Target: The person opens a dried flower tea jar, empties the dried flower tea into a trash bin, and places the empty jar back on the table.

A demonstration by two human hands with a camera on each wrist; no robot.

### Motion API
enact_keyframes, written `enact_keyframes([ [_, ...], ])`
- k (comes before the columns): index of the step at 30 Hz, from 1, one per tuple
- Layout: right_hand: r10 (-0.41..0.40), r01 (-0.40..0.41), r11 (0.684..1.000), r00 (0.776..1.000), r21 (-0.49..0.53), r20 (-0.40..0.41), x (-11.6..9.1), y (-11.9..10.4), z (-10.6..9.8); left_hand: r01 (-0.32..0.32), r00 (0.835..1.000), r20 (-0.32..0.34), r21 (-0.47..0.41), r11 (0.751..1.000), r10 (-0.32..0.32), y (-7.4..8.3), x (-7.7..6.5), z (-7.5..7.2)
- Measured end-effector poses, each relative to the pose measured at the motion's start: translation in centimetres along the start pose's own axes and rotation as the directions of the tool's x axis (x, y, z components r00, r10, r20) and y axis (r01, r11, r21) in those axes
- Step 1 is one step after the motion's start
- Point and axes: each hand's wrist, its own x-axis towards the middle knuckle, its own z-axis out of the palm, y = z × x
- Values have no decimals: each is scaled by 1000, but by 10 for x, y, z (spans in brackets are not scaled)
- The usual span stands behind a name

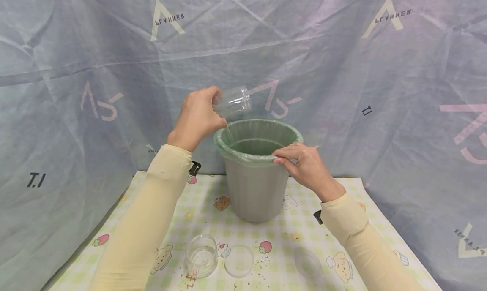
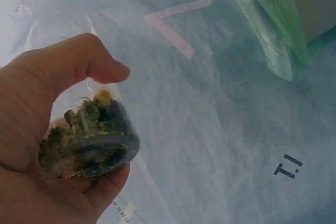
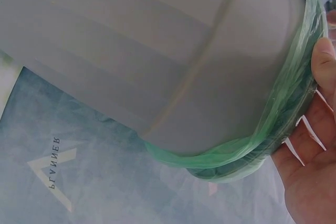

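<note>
A clear plastic jar (image 1: 236,101) lies tipped almost on its side in my left hand (image 1: 198,115), its mouth pointing right, above the left part of the trash can's opening. Dried flower buds (image 2: 86,119), greenish and yellow, sit at the jar's base in the left wrist view. Below stands a grey trash can (image 1: 255,189), upright, with a green bag (image 1: 247,158) folded over its rim. My right hand (image 1: 304,166) grips that rim at the front right, thumb (image 3: 324,61) outside; part of its fingers is hidden behind the rim.
A second clear jar (image 1: 201,261) stands near the front of the checked tablecloth (image 1: 327,236). Beside it lies a round clear lid (image 1: 239,261), and another lid (image 1: 308,264) is farther right. Dark crumbs are scattered between them. A grey-blue printed curtain (image 1: 335,71) surrounds the table.
</note>
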Motion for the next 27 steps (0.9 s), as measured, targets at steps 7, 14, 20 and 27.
enact_keyframes([
  [7, 5, -5, 1000, 1000, 6, -4, 0, 0, 0, -38, 999, 42, 104, 994, 34, -2, 12, 2],
  [14, 3, -3, 1000, 1000, 4, -9, -1, 1, 1, -100, 989, 124, 185, 978, 78, -4, 23, 6],
  [20, 7, -7, 1000, 1000, 9, -8, -1, 0, 1, -152, 976, 192, 248, 957, 105, -5, 29, 9],
  [27, 0, 0, 1000, 1000, 14, -8, 0, 1, 2, -187, 966, 226, 263, 946, 128, -7, 34, 13],
])
